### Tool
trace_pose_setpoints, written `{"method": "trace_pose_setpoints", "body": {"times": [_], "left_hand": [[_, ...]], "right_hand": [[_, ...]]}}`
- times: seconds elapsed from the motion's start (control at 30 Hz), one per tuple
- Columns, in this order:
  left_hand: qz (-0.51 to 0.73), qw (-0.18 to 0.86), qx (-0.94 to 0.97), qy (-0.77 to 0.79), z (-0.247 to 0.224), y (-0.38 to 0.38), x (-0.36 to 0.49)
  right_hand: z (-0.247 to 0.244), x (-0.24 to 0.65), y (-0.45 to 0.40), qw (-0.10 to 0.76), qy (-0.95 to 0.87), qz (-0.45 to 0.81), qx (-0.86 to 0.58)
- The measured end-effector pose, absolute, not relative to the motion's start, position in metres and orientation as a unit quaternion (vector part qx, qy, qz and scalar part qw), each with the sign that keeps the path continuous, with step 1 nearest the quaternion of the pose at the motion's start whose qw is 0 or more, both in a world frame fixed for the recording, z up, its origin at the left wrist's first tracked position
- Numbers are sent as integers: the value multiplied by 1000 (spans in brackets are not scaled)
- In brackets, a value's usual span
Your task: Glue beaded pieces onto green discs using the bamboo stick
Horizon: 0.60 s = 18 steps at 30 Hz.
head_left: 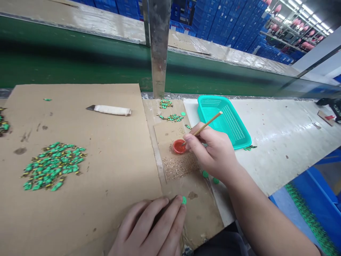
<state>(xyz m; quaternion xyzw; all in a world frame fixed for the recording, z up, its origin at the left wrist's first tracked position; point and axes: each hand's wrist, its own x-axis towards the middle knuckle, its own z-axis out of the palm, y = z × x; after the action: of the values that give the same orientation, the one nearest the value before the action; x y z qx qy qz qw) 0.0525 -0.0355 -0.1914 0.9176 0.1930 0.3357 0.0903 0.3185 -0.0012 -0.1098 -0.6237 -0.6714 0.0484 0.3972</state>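
Between the thumb and fingers of my right hand (213,149) is a thin wooden stick (209,123), slanted like a pen. Its dark lower tip reaches into a small red cap (179,147) holding red liquid. The cap stands on a cardboard piece covered with brownish specks (179,167). Low in the view, my left hand (153,225) rests on the cardboard, fingers together and bent. A small green disc (184,200) shows at its fingertips; the thumb is hidden. More green discs (205,174) lie beside my right wrist.
A turquoise basket (241,140) stands beyond my right hand. Left, a pile of small green-and-yellow pieces (54,165) and a knife with a wrapped handle (112,110) lie on cardboard. A metal post (159,53) rises at the back edge. A blue bin (317,192) sits at lower right.
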Motion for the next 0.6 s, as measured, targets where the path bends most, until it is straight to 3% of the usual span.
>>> {"method": "trace_pose_setpoints", "body": {"times": [0.3, 0.6], "left_hand": [[308, 99, 931, 171, -170, -35, 52], [262, 102, 948, 150, -160, -33, 48]], "right_hand": [[-99, 309, -43, 471, -637, 40, -609], [-143, 277, -109, 531, -632, 130, -549]]}}
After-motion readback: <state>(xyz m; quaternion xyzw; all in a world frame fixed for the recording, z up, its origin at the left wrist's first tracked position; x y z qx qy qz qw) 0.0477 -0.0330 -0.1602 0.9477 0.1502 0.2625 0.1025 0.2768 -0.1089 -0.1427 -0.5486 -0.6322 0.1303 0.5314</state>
